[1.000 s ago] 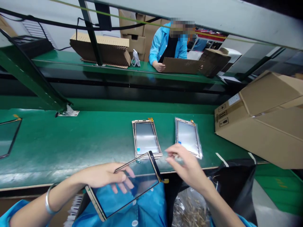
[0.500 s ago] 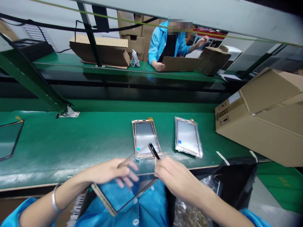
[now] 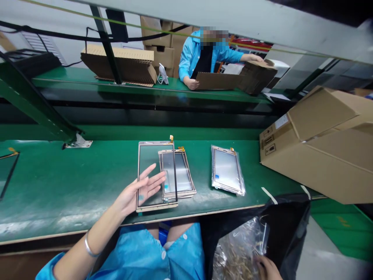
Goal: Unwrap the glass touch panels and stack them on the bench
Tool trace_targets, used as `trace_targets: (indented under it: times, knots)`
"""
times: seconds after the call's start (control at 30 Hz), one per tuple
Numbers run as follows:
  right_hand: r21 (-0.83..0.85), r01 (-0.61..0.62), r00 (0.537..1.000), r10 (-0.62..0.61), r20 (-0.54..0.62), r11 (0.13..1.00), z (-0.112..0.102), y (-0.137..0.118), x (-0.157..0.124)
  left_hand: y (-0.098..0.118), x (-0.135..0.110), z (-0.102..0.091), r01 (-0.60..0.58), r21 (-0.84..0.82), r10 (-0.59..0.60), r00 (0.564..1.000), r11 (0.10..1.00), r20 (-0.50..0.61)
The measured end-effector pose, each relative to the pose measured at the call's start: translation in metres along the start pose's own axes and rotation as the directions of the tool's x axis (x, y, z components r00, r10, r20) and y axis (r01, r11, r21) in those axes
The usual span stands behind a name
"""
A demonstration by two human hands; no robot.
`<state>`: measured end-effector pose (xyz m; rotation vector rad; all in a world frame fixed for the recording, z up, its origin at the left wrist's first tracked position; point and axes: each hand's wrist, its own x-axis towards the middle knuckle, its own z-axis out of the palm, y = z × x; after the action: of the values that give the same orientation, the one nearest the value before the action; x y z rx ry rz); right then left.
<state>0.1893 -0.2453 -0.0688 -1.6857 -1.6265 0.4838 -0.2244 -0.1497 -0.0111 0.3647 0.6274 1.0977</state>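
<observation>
Glass panel (image 3: 155,175) in left hand (image 3: 140,190), over bench (image 3: 72,182) edge.
Held flat on spread fingers (image 3: 157,179), long axis running away from body, right edge overlapping stack of panels (image 3: 182,175); right hand (image 3: 266,268) low in black bag (image 3: 288,225), well apart, grip not discernible.

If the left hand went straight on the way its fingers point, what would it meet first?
Probably the stack of panels on the green bench: the left hand, holding a glass panel, points its fingers up and right toward it. Depth is unclear.
</observation>
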Motion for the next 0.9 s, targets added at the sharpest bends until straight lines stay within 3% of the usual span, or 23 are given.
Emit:
trace_targets:
  times: [0.1, 0.2, 0.3, 0.37, 0.5, 0.63, 0.7, 0.77, 0.9]
  knots:
    - [0.062, 0.138, 0.989, -0.134, -0.067, 0.989, 0.047, -0.030, 0.013, -0.009, -0.005, 0.011, -0.014, -0.002, 0.014, 1.000, 1.000, 0.019]
    - [0.297, 0.176, 0.975, -0.208, 0.078, 0.939, 0.085, -0.094, 0.029, -0.015, -0.011, 0.021, -0.053, -0.002, 0.053, 0.998, 0.999, 0.020]
    - [0.394, 0.226, 0.948, -0.294, 0.120, 0.891, 0.104, -0.141, 0.040, -0.019, -0.018, 0.027, -0.086, 0.006, 0.085, 0.996, 0.996, 0.030]
    - [0.399, 0.235, 0.943, -0.307, 0.126, 0.886, 0.107, -0.153, 0.043, -0.021, -0.021, 0.028, -0.102, 0.011, 0.101, 0.994, 0.995, 0.048]
    - [0.376, 0.251, 0.927, -0.334, 0.173, 0.892, 0.107, -0.152, 0.046, -0.023, -0.026, 0.028, -0.125, 0.027, 0.123, 0.989, 0.992, 0.080]
    - [0.318, 0.294, 0.893, -0.377, 0.244, 0.902, 0.103, -0.154, 0.047, -0.022, -0.023, 0.023, -0.160, 0.077, 0.158, 0.987, 0.984, 0.040]
    - [0.339, 0.314, 0.861, -0.416, 0.292, 0.887, 0.099, -0.164, 0.050, -0.023, -0.020, 0.018, -0.175, 0.124, 0.176, 0.984, 0.977, 0.001]
    - [0.469, 0.234, 0.814, -0.436, 0.385, 0.852, 0.096, -0.183, 0.059, -0.027, -0.018, 0.014, -0.142, 0.151, 0.145, 0.989, 0.978, -0.009]
    - [0.718, -0.191, 0.596, -0.503, 0.626, 0.669, 0.097, -0.237, 0.103, -0.045, -0.017, 0.014, 0.015, 0.063, -0.018, 0.998, 0.998, 0.055]
